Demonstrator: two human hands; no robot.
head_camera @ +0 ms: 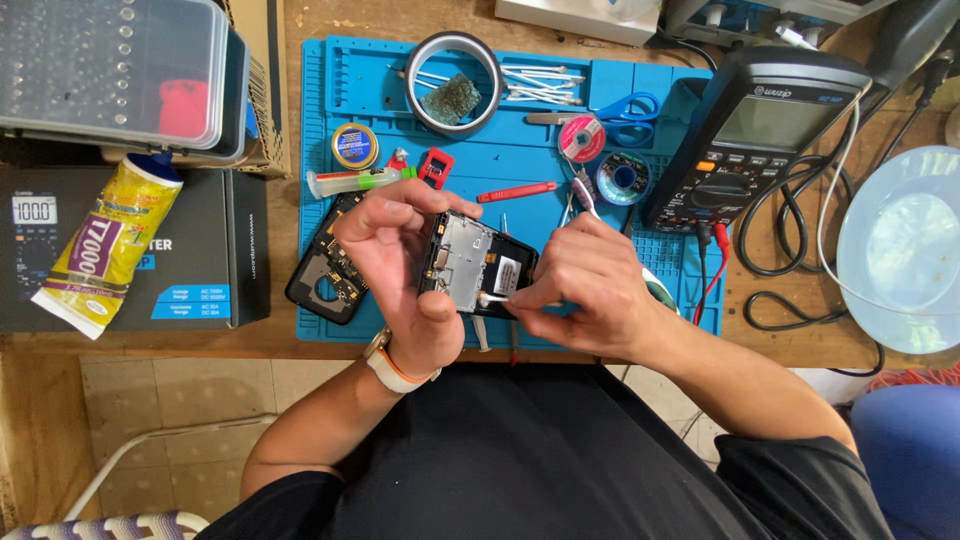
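Boxes sit at my far left: a clear plastic organiser case [110,65] stacked on a cardboard carton, and below it a flat black box [200,250] with a blue label patch and a printed picture of a meter. A yellow glue tube [105,250] lies slantwise across that box, its blue cap pointing up toward the case, probably dropped there to stay within reach.

On the blue work mat [320,150] a black phone back cover [325,275] lies flat, set aside just beside my left hand [400,265]. That hand is closed around the opened phone [475,262], thumb at the lower edge and fingers curled over the top, tilting its bare metal inner plate up toward me so I can see into it. The phone hangs just above the mat's near edge, between both hands.

My right hand [585,290] pinches a cotton swab [500,298] narrowly between thumb and forefinger, its white tip touching the plate near the lower edge, held low like a pen for control.

Behind, a round gold tin [354,146], a tape roll [458,82], spare swabs, a pink solder spool [581,137] and blue-handled scissors [625,108] line the mat's trays. Further right a dark multimeter [760,135] leans up, its leads trailing toward a pale blue bowl [895,250].
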